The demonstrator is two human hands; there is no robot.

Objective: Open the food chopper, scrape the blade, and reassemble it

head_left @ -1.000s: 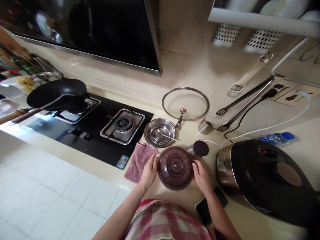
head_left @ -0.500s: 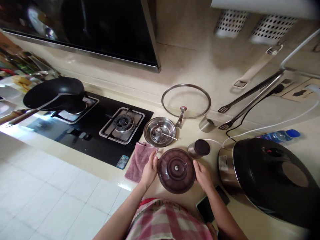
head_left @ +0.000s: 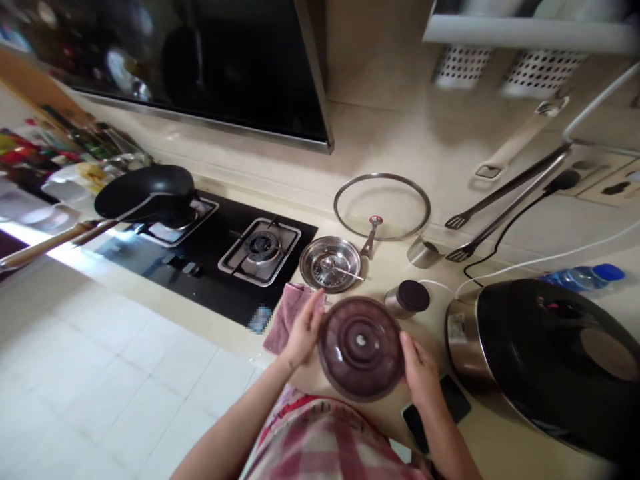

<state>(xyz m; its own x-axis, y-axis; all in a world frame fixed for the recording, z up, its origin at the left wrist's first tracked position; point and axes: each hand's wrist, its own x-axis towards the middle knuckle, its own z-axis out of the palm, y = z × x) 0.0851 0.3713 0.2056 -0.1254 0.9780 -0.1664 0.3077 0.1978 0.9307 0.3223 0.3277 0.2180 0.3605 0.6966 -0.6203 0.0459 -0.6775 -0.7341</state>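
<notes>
A round, glossy purple-brown lid (head_left: 361,373) with concentric rings and a small shiny centre is held level in front of my apron. My left hand (head_left: 304,333) grips its left rim, thumb and fingers along the edge. On the opposite rim, my right hand (head_left: 420,370) holds it the same way. Whether a dish sits beneath the lid is hidden. Beyond it lies a shiny metal bowl (head_left: 313,280) with a small spoon (head_left: 349,274) inside. A pink cloth (head_left: 285,327) is beside my left hand, and a dark-capped metal canister (head_left: 400,301) stands behind the lid.
A black wok (head_left: 150,183) sits on the far burner of the gas hob (head_left: 215,300). A glass pan lid (head_left: 383,200) leans against the wall. To the right are a large black-topped cooker (head_left: 550,360), a water bottle (head_left: 575,277) and a phone (head_left: 455,399).
Both hands have raised the purple-brown lid a little toward me, and it looks larger. My view has turned slightly left, showing more of the counter's far left end.
</notes>
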